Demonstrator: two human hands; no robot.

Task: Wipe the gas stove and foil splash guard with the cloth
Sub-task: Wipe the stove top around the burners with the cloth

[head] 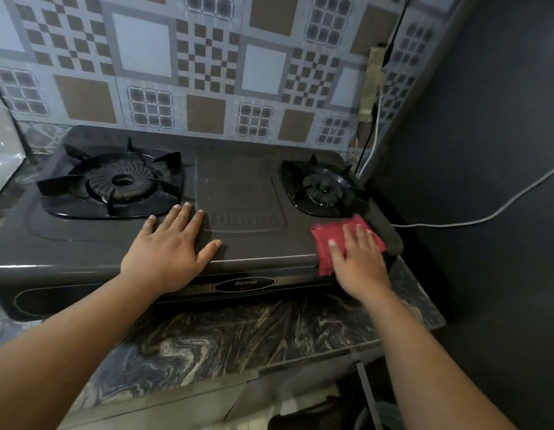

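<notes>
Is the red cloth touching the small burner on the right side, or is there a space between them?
Apart. The head view shows a strip of bare stove top between the red cloth and the small burner.

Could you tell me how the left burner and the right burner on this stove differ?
The left burner is larger, with a wide ribbed ring; the right burner is smaller. The red cloth under the right hand lies just before the right burner, the bare left hand before the left burner. Both are black and unlit.

This is looking like a home kitchen: a two-burner gas stove is sitting on a marbled stone worktop against a checked foil splash guard.
</notes>
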